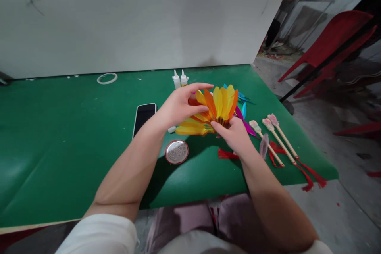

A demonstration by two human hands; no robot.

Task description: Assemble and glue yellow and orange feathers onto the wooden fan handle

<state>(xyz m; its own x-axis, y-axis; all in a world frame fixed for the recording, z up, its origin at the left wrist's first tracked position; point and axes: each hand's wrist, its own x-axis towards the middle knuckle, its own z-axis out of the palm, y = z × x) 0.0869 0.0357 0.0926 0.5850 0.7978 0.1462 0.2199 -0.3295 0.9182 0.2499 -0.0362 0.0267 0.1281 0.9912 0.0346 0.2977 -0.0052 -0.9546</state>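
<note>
A fan of yellow and orange feathers (pixel 218 107) is held up over the green table (pixel 59 135). My right hand (pixel 233 135) pinches the fan at its base, where the quills meet. My left hand (pixel 181 105) cups the fan's left side, fingers curled over the top feathers and thumb against them. Loose blue and magenta feathers (pixel 242 113) lie just behind and right of the fan.
A phone (pixel 143 116) lies left of my hands, a round tin of small beads (pixel 177 151) in front, two small glue bottles (pixel 180 79) behind. Three wooden sticks with red tassels (pixel 281 143) lie at right. A white ring (pixel 107 78) sits far back. Red chairs (pixel 333 43) stand beyond the table's right edge.
</note>
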